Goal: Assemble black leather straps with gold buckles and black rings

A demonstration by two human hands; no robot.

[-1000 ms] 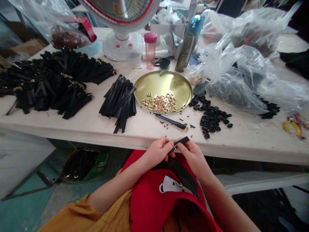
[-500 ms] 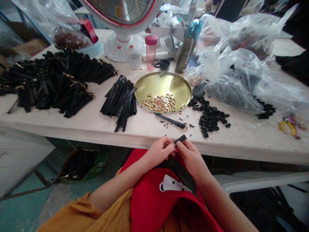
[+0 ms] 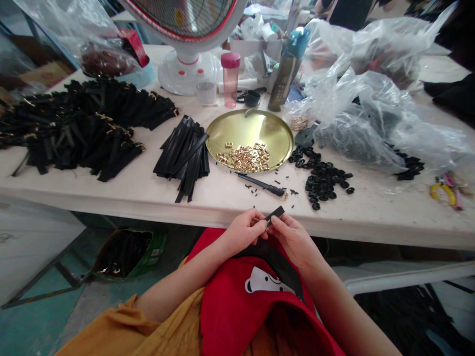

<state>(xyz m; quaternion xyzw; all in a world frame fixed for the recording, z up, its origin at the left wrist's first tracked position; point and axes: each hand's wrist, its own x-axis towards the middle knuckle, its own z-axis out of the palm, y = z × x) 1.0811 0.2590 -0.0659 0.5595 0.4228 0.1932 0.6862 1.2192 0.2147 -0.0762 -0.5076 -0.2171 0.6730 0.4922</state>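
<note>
My left hand and my right hand meet at the table's front edge, both closed on one short black strap. A bit of gold metal, apparently a buckle, shows between the fingertips; most of it is hidden. Just beyond lies a black strap with a gold buckle, among tiny black bits. Behind that, gold buckles are heaped in a round gold tray. Flat black strips are stacked left of the tray, and small black loops are piled to its right.
Finished-looking black straps with buckles are heaped on the left. A fan, a pink bottle and clear plastic bags stand behind. Yellow-handled pliers lie far right. Below the table sits a green container.
My hands keep almost the same grip on the strap, with only a slight shift of the fingers. The view has moved a little. At the far back, a person's dark clothing and arms show more.
</note>
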